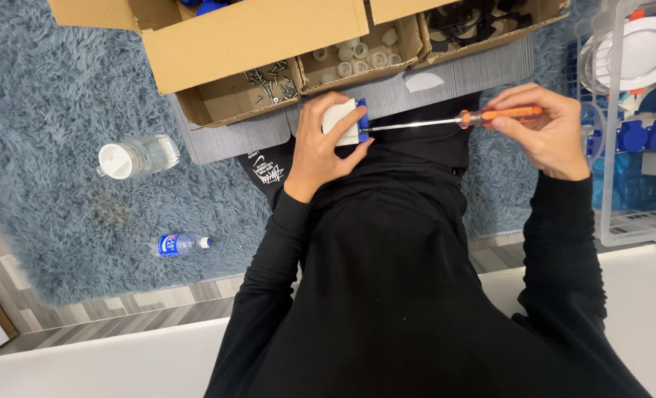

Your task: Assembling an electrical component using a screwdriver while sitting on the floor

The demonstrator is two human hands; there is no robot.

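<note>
Here my left hand [320,144] is clamped around a small white and blue plastic part [345,121], thumb below and fingers over the top, holding it above my lap just short of the near edge of the cardboard box [232,44]. My right hand [545,129] is closed on the orange handle of a screwdriver [453,119], well out to the right of the part. The tool's long axis runs almost level from right to left, handle at my right hand, steel shaft crossing the gap, tip meeting the blue end of the part. So the part lies straight to the left of my right hand, along the line of the shaft, and the left hand is the one on it; the right reaches it only through the blade.

Nothing carries the part but my grip. Below it are my black sleeves and a grey ribbed mat [461,70] whose far edge is tucked under the box. The box has open compartments: dark screws [273,82] in the left one, small white rings [357,53] in the middle one, black pieces at the right corner, too shadowed to tell apart. A shaggy blue-grey rug [55,147] covers the floor, with a clear jar [138,156] and a small water bottle [180,243] lying on it to the left. At the right edge stands a clear plastic crate [623,221] with blue and white fittings and a round white lamp.
</note>
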